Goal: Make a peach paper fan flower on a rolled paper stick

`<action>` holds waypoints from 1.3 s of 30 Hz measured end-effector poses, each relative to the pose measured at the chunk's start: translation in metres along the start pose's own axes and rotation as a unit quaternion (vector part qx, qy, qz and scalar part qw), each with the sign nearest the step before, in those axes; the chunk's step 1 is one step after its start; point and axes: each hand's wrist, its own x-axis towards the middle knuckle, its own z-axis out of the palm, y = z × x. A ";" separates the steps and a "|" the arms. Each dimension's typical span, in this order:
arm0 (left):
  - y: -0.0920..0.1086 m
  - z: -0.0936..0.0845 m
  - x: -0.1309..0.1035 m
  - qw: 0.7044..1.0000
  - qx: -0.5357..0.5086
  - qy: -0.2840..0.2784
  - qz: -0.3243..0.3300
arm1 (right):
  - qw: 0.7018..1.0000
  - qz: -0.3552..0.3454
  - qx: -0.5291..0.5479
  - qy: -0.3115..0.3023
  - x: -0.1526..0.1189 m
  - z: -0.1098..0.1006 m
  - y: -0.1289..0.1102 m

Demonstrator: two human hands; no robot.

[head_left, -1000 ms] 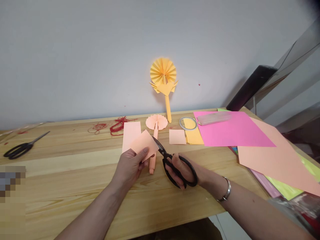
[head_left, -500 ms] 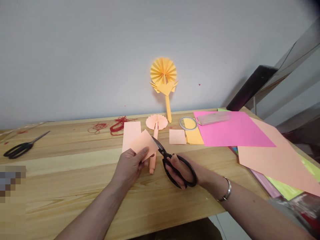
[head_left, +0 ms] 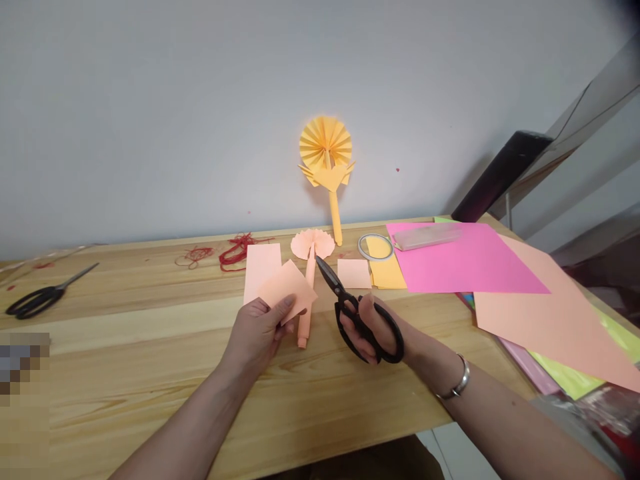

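My left hand pinches a peach paper square between thumb and fingers, tilted above the table. A pair of black scissors is in my right hand, fingers through the handles, blades pointing up and left and looking closed. The scissor tip is apart from the square. Behind the held paper lies a peach paper fan on a rolled paper stick. A peach paper rectangle lies partly under the square, and a smaller pale piece rests right of the stick.
A finished-looking yellow paper fan leans on the wall. Red thread and a second pair of scissors lie left. At right are a tape ring, yellow paper, a pink sheet and a large peach sheet.
My right hand has drawn the scissors away from the paper square, to the right and slightly up, and the blades have closed. My left hand stays nearly still with the square.
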 end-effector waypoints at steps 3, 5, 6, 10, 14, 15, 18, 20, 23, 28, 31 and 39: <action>0.003 -0.003 0.003 1.000 -0.022 0.011 0.018 | 1.000 -0.010 -0.002 -0.006 -0.003 0.001 0.000; 0.005 -0.004 0.004 0.999 -0.027 0.008 0.026 | 1.000 -0.010 -0.013 -0.026 -0.006 0.001 -0.003; 0.006 -0.004 0.005 0.999 -0.027 0.008 0.030 | 0.999 -0.008 -0.020 -0.035 -0.007 0.001 -0.005; 0.009 -0.005 0.005 0.999 -0.032 0.020 0.038 | 0.997 -0.002 -0.045 -0.062 -0.010 -0.002 -0.016; 0.010 -0.006 0.005 0.999 -0.037 0.016 0.035 | 0.995 0.013 -0.061 -0.084 -0.010 -0.004 -0.027; 0.011 -0.006 0.005 0.999 -0.038 0.015 0.036 | 0.994 0.019 -0.066 -0.086 -0.010 -0.004 -0.029; 0.012 -0.004 0.004 0.998 -0.037 0.019 0.036 | 0.993 0.026 -0.078 -0.088 -0.010 -0.003 -0.031; 0.012 -0.003 0.003 0.998 -0.036 0.024 0.035 | 0.992 0.026 -0.084 -0.092 -0.010 -0.003 -0.031; 0.012 -0.003 0.003 0.998 -0.039 0.026 0.034 | 0.991 0.034 -0.090 -0.094 -0.010 -0.004 -0.030; 0.012 -0.004 0.004 0.998 -0.039 0.023 0.038 | 0.990 0.030 -0.093 -0.101 -0.011 -0.004 -0.032; 0.013 -0.004 0.004 0.998 -0.044 0.023 0.034 | 0.991 0.034 -0.089 -0.094 -0.011 -0.004 -0.033; 0.014 -0.003 0.003 0.998 -0.042 0.035 0.025 | 0.992 0.036 -0.088 -0.087 -0.011 -0.004 -0.032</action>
